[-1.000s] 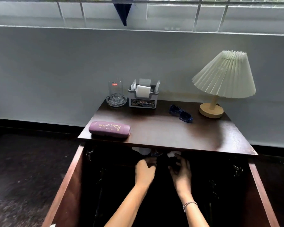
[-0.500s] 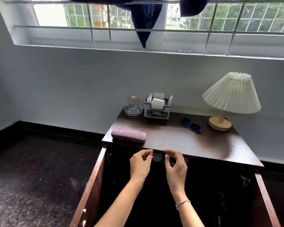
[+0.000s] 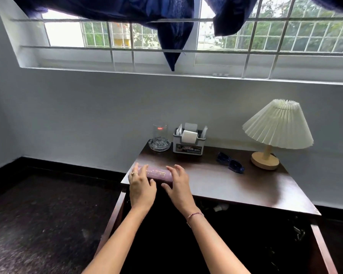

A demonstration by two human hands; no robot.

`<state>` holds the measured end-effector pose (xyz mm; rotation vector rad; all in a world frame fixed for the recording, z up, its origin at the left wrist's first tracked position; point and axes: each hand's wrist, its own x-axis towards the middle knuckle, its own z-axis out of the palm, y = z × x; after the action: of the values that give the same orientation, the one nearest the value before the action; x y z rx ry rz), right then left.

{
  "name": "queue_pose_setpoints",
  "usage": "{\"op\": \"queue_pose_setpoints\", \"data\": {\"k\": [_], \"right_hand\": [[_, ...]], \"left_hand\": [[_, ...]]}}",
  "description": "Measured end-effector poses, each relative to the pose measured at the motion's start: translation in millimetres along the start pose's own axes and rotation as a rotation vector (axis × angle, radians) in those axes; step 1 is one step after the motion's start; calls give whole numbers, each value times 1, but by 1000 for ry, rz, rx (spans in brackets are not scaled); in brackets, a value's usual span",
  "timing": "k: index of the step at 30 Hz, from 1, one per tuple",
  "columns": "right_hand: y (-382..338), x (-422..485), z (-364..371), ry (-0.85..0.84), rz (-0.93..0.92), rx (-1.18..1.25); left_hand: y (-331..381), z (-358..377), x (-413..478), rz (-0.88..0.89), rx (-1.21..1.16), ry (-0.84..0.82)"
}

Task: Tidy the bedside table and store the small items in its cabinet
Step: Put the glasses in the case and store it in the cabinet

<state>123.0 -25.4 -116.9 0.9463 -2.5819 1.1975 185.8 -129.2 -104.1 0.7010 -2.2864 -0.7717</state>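
A purple glasses case (image 3: 156, 174) lies at the front left corner of the dark wooden bedside table (image 3: 226, 182). My left hand (image 3: 142, 187) lies over the case's left end with fingers spread. My right hand (image 3: 178, 184) reaches over its right end, fingers extended and thumb at the case's front. Neither hand clearly grips it. Blue sunglasses (image 3: 231, 165) lie further right on the top. The cabinet (image 3: 226, 234) below is open and dark, with a small white item (image 3: 219, 208) just visible inside under the top.
At the back stand a drinking glass (image 3: 160, 133) in a glass ashtray (image 3: 159, 146), a grey organiser box (image 3: 189, 144) with white items, and a pleated lamp (image 3: 277, 131) at the right. The cabinet doors (image 3: 112, 220) hang open on both sides. Blue cloth (image 3: 172, 36) hangs from the window.
Both hands came up out of the cabinet, past the table's front edge, and moved left onto the purple case. The camera tilted upward.
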Motion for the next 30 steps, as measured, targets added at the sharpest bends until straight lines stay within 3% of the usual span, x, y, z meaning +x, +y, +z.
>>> {"op": "queue_pose_setpoints", "data": {"k": [5, 12, 21, 30], "right_hand": [[11, 6, 3, -89, -41, -13], [38, 4, -29, -41, -97, -87], [94, -4, -99, -18, -289, -661], [113, -6, -105, 116, -373, -550]], "left_hand": [[-14, 7, 17, -155, -2, -175], [-3, 22, 14, -59, -79, -150], [46, 66, 3, 150, -217, -342], [43, 82, 21, 153, -410, -496]]}}
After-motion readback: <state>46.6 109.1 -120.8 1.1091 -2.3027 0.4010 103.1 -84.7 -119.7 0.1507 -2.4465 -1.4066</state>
